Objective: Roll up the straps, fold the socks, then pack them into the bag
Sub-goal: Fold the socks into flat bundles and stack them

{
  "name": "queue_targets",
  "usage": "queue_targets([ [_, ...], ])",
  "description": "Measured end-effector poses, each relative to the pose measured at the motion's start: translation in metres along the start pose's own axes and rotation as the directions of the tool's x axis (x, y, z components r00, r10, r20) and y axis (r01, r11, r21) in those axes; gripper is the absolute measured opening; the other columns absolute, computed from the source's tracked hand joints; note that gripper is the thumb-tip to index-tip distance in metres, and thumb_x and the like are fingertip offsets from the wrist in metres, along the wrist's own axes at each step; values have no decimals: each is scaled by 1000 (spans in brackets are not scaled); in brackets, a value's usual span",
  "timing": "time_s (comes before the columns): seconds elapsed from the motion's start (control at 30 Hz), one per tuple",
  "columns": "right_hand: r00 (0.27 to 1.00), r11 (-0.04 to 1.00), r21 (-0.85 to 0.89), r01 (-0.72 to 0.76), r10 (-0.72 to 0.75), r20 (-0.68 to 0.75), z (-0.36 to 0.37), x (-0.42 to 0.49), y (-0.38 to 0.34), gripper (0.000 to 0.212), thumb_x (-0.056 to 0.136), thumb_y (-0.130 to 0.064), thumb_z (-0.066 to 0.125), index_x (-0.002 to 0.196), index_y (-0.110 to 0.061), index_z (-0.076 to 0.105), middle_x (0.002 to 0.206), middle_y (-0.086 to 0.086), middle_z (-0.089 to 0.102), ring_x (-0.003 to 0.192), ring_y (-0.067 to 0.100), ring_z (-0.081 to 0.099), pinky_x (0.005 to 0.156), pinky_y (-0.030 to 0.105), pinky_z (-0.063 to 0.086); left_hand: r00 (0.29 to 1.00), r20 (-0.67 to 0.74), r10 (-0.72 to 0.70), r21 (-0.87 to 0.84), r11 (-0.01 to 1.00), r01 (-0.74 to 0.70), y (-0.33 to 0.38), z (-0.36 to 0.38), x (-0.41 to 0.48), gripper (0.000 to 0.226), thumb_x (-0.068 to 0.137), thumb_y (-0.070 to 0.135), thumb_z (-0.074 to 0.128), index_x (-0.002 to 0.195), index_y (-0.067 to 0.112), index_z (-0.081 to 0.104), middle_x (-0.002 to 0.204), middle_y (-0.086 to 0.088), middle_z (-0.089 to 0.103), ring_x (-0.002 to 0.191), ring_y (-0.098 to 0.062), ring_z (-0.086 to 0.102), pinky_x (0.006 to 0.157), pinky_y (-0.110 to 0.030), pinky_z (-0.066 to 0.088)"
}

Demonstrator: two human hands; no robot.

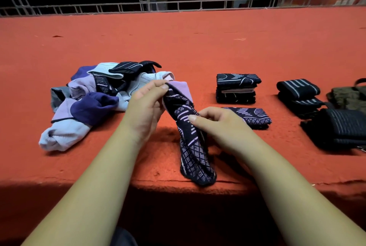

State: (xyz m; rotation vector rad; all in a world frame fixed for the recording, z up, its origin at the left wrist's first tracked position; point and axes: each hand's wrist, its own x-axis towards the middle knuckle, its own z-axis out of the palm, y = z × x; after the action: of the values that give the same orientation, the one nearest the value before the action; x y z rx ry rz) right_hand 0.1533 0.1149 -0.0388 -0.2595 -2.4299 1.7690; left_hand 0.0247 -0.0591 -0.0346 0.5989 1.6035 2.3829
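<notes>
A dark patterned sock with a lilac cuff (190,140) hangs between my hands, its toe resting near the front edge of the red surface. My left hand (146,105) pinches its cuff end at the top. My right hand (215,121) pinches it at the middle. A loose pile of lilac, purple and dark socks (93,99) lies to the left. Folded dark socks sit in a small stack (236,88), with one more folded sock (251,116) in front of it. Rolled black striped straps (299,89) lie to the right. A dark bag (350,97) shows at the right edge.
The red carpeted surface (198,43) stretches far back to a metal truss railing (178,6). Its front edge drops off just below the sock's toe. More rolled black straps (336,128) lie at the near right.
</notes>
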Motion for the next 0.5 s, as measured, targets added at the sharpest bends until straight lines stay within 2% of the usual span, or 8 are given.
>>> queue_targets([
  [0.03, 1000, 1000, -16, 23, -23, -10, 1, 1, -1, 26, 94, -45, 77, 96, -19, 75, 74, -5, 69, 61, 9, 58, 57, 30, 45, 999, 0, 39, 55, 998, -39, 2, -1, -1, 43, 86, 14, 65, 125, -5, 64, 111, -29, 67, 100, -29, 57, 89, -39, 45],
  [0.07, 998, 997, -59, 46, -48, -35, 1, 4, -1, 24, 94, -42, 78, 94, -19, 75, 73, -5, 70, 60, 11, 58, 56, 33, 45, 996, 18, 91, 144, 985, -93, 6, -1, -3, 40, 84, 11, 64, 123, 5, 65, 105, -18, 69, 99, -25, 58, 88, -34, 47],
  [0.13, 991, 985, -143, 99, -111, -79, -1, 8, -1, 17, 93, -38, 78, 91, -21, 76, 77, -4, 76, 65, 13, 64, 66, 42, 53, 968, 141, 208, 377, 893, -247, 16, -2, -9, 48, 84, 7, 64, 129, 24, 65, 102, -3, 64, 97, -17, 57, 88, -27, 50],
  [0.17, 984, 974, -185, 132, -152, -95, -1, 10, -1, 13, 92, -36, 78, 91, -24, 77, 80, -5, 77, 70, 13, 68, 74, 43, 56, 947, 223, 233, 490, 813, -315, 20, -3, -12, 52, 86, 8, 66, 132, 31, 65, 109, -3, 62, 99, -17, 59, 92, -27, 50],
  [0.23, 963, 933, -297, 201, -245, -116, -3, 12, -1, 5, 93, -35, 77, 95, -30, 79, 83, -11, 77, 80, 9, 72, 81, 41, 59, 899, 355, 257, 678, 591, -437, 25, -3, -16, 46, 91, 14, 74, 132, 35, 69, 123, -3, 59, 111, -16, 60, 99, -27, 47],
  [0.3, 937, 891, -375, 256, -324, -130, -4, 10, -2, 9, 94, -33, 74, 99, -35, 81, 87, -19, 77, 85, 0, 71, 83, 35, 57, 872, 406, 273, 763, 424, -488, 26, -3, -16, 30, 94, 22, 81, 123, 32, 76, 121, 1, 58, 120, -14, 58, 105, -25, 44],
  [0.4, 907, 845, -429, 319, -404, -122, -2, 8, -3, 15, 94, -31, 72, 105, -37, 82, 92, -23, 77, 92, -1, 70, 87, 34, 56, 869, 396, 296, 794, 365, -486, 25, -4, -16, 14, 94, 28, 81, 107, 31, 82, 107, 5, 62, 111, -13, 61, 96, -31, 48],
  [0.5, 896, 814, -473, 338, -431, -102, -2, 8, -2, 17, 94, -33, 71, 106, -38, 80, 93, -21, 77, 91, 0, 70, 86, 35, 56, 895, 320, 311, 784, 443, -434, 20, -8, -17, 7, 95, 25, 80, 100, 30, 83, 104, 4, 66, 105, -10, 63, 89, -28, 47],
])
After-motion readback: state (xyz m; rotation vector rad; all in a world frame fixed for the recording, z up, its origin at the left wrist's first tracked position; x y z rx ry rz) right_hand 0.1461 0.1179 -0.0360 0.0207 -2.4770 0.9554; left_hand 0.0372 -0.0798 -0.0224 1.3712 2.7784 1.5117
